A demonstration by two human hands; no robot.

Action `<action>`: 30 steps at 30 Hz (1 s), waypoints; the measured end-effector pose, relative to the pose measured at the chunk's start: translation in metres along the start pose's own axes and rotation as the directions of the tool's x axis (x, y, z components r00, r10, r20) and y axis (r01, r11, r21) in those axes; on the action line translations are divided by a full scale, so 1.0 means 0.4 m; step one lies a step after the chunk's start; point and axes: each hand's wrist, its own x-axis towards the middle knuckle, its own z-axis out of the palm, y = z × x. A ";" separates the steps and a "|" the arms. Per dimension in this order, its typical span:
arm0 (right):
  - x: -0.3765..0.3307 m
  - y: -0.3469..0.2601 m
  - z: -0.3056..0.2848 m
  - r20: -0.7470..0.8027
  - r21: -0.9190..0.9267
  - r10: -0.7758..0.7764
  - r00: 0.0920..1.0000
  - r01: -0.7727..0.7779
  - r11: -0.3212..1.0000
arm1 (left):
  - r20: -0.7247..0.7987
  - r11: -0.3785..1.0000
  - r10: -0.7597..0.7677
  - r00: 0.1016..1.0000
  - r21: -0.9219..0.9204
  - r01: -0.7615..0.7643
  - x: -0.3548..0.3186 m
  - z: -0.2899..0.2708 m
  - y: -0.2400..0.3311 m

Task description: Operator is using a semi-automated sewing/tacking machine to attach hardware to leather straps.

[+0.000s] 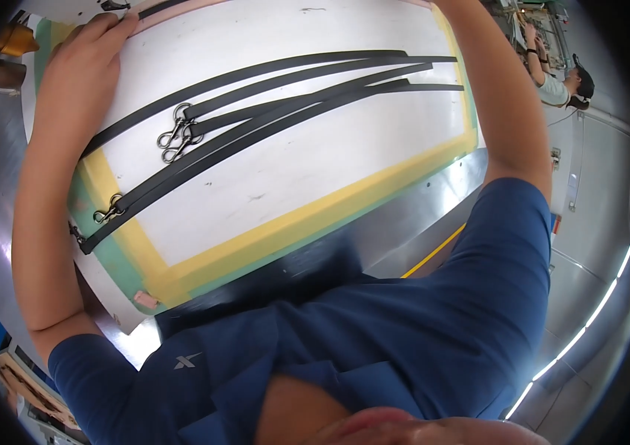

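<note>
At the far left of the board, my left hand (pixel 89 55) has its fingers bent and pressed together on the end of a black strap (pixel 163 9), beside a pink strip (pixel 170 16) along the far edge. My right forearm (pixel 489 81) reaches over the board's right side; its hand lies beyond the upper edge of the picture. Between my arms several black straps (pixel 278 122) lie roughly side by side, some crossing. Metal snap hooks (pixel 174 141) are attached at their left ends, with another hook (pixel 109 211) lower left. The left end of the farthest strap is hidden behind my left forearm.
The white board (pixel 315 163) is bordered with yellow tape (pixel 315 215) and green tape (pixel 330 236). A small pink piece (pixel 146 300) sits at its near left corner. An orange object (pixel 17 38) stands far left. Another person (pixel 560 89) works at the far right.
</note>
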 end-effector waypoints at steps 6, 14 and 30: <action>-0.010 0.175 0.081 0.055 0.033 0.235 0.971 -0.237 0.971 | -0.062 0.999 0.015 0.998 0.030 -0.013 0.008 0.001 0.012; -0.028 0.326 0.180 0.098 0.122 0.416 0.904 -0.426 0.896 | 0.024 0.999 -0.028 0.999 -0.017 0.028 -0.001 -0.013 0.006; -0.182 0.191 0.260 -0.353 0.365 0.280 0.893 -0.144 0.920 | -0.044 0.996 -0.078 0.996 -0.049 0.076 0.019 -0.009 0.052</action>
